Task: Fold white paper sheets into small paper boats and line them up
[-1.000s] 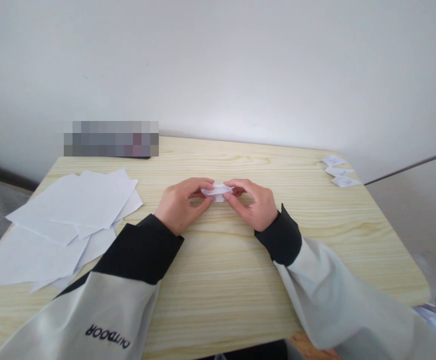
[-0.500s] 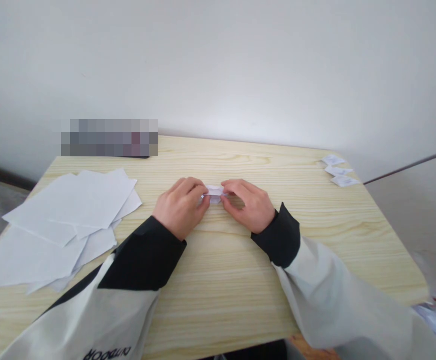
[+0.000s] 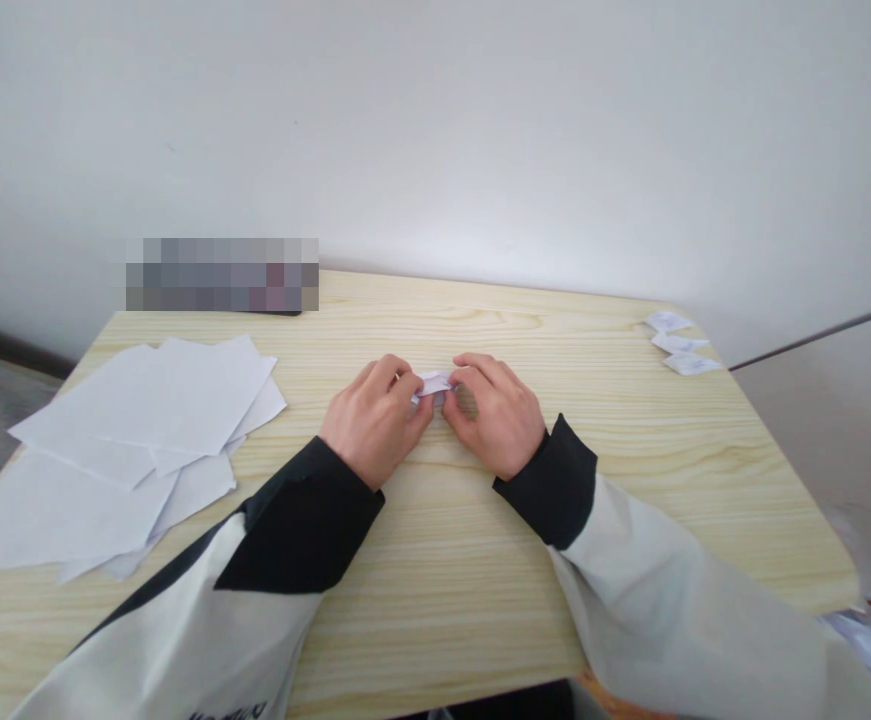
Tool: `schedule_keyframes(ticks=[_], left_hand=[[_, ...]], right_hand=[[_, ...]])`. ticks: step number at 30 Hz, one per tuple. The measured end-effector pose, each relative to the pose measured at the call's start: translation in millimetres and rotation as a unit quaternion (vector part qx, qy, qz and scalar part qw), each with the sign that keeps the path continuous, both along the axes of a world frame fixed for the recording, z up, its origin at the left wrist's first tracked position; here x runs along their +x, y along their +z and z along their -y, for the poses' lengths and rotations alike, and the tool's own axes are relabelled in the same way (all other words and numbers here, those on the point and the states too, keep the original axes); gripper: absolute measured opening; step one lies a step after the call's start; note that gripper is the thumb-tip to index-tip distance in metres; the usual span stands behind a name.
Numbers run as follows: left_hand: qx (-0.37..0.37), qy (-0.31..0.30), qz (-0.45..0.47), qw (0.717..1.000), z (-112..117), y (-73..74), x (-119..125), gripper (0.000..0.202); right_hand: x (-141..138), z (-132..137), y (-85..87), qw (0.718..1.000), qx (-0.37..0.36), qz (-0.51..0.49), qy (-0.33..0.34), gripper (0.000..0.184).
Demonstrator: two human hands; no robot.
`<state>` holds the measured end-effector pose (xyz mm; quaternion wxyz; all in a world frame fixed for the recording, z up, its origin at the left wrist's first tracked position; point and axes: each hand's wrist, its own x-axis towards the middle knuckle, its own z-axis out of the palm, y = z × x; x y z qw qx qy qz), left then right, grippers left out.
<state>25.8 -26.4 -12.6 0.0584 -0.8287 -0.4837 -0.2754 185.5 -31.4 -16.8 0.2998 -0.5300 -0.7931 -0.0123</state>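
A small folded piece of white paper [image 3: 435,384] is held between my two hands, over the middle of the table. My left hand [image 3: 376,412] pinches its left end between thumb and fingers. At the right end, my right hand [image 3: 501,412] grips it the same way, with thumb and fingertips closed on the paper. Parts of the folds are hidden behind my fingers.
Loose white paper sheets [image 3: 172,400] overlap on the left of the wooden table [image 3: 435,560]. Several small folded papers [image 3: 681,345] lie in a row near the far right edge. A blurred-out object [image 3: 221,278] stands at the back left, by the wall.
My hands have come slightly closer together, the left one moving right. The folded paper now sits a little further right and more tilted.
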Motion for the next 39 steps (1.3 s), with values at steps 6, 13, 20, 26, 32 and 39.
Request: schedule_keyframes(ticks=[6, 13, 20, 26, 32, 39], left_hand=[[-0.032, 0.011, 0.004, 0.999, 0.7, 2.5, 1.4, 0.015], [-0.103, 0.042, 0.025, 0.993, 0.3, 6.1, 3.3, 0.015], [-0.151, 0.034, 0.024, 0.988, -2.8, 8.4, 2.4, 0.015], [-0.154, 0.047, 0.04, 0.986, -4.1, 7.2, 1.6, 0.014], [-0.162, 0.054, 0.037, 0.985, -5.1, 7.0, 2.2, 0.017], [-0.15, 0.064, 0.018, 0.986, -5.7, 6.2, 3.5, 0.017]], right_hand=[[0.4, -1.1, 0.9, 0.999, -0.03, -0.019, 0.015, 0.012], [0.4, -0.8, 0.1, 0.999, -0.039, -0.017, 0.013, 0.013], [-0.8, -0.4, 0.0, 0.999, -0.052, -0.005, 0.004, 0.014], [0.7, -2.8, -0.7, 0.998, -0.062, -0.019, 0.01, 0.013], [-1.4, -2.7, 1.3, 0.998, -0.069, -0.008, -0.002, 0.014], [-8.0, -2.8, 2.8, 0.996, -0.074, 0.031, -0.042, 0.014]])
